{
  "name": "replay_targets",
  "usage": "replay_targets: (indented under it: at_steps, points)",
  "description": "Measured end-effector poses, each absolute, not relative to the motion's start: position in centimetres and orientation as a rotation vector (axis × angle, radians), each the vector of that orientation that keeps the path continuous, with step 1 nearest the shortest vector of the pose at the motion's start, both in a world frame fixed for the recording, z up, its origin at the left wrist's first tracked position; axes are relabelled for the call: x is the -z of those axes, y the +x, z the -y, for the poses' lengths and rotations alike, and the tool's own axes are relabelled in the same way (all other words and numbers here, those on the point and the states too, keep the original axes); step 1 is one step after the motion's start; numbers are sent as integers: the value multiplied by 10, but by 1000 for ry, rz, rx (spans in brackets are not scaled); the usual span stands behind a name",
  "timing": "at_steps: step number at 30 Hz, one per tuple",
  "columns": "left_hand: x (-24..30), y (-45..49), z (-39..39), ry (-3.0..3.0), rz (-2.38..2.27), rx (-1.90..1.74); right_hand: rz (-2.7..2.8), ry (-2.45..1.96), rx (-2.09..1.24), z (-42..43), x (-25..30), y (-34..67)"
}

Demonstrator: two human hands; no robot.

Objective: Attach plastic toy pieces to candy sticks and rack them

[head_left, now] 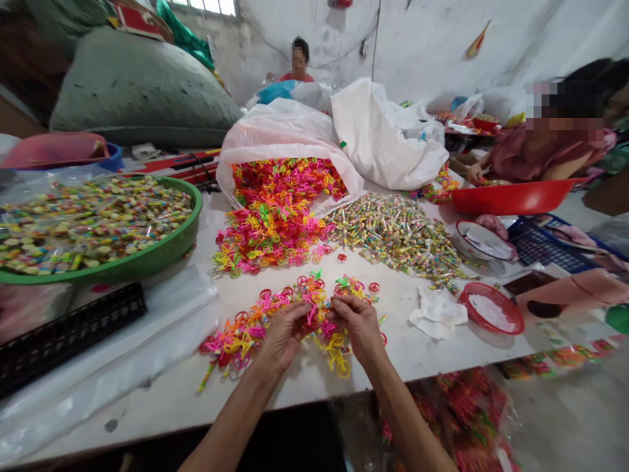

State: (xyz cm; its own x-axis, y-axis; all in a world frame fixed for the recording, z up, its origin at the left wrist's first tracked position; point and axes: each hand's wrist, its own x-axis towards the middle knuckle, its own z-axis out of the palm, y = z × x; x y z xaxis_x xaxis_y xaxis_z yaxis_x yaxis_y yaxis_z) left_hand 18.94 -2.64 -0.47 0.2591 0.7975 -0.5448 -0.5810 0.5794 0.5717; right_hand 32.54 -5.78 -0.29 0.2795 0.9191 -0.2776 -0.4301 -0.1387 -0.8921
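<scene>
My left hand (pixel 286 334) pinches a small pink plastic toy piece (pixel 311 313) between thumb and fingertips, just above the table. Close beside it, my right hand (pixel 362 324) has its thumb and fingers pressed together; whatever they hold is too small to make out. Under and around both hands lies a loose spread of bright plastic toy pieces (pixel 240 337), some shaped like little bicycles with wheels. A yellow piece (pixel 338 357) lies between my wrists. Beyond my hands is a larger heap of pink, orange, yellow and green pieces (pixel 275 236), spilling from a white plastic bag (pixel 289 124).
A pile of small clear candy-filled tubes (pixel 398 229) lies right of the heap. At left stand a green basin (pixel 189 239) of similar tubes, a black rack (pixel 73 331) and plastic sheets (pixel 147 347). Right are crumpled paper (pixel 439 314) and a red basket (pixel 518 321). Two people sit beyond.
</scene>
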Motion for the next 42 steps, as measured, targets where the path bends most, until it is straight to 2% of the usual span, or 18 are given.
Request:
replay_targets:
  at_steps: [10,15,27,31,33,37,42]
  points:
    - [5,191,29,314,-866,-922,677,-1144,-1481,60,1,337]
    - [8,193,35,344,-846,-944,847,-1211,-1335,70,-7,338]
    - [14,199,35,412,-954,-1049,926,-1300,-1254,73,3,325]
    - [15,193,28,367,-968,-1034,1264,-1377,-1224,59,-4,340]
    - [14,188,26,429,-989,-1057,1484,-1472,-1097,37,-7,354]
    - [14,182,24,767,-1110,-1069,1870,-1891,-535,-28,-1,369]
    - [20,186,20,1298,-1194,-969,2129,-1961,-483,-76,19,358]
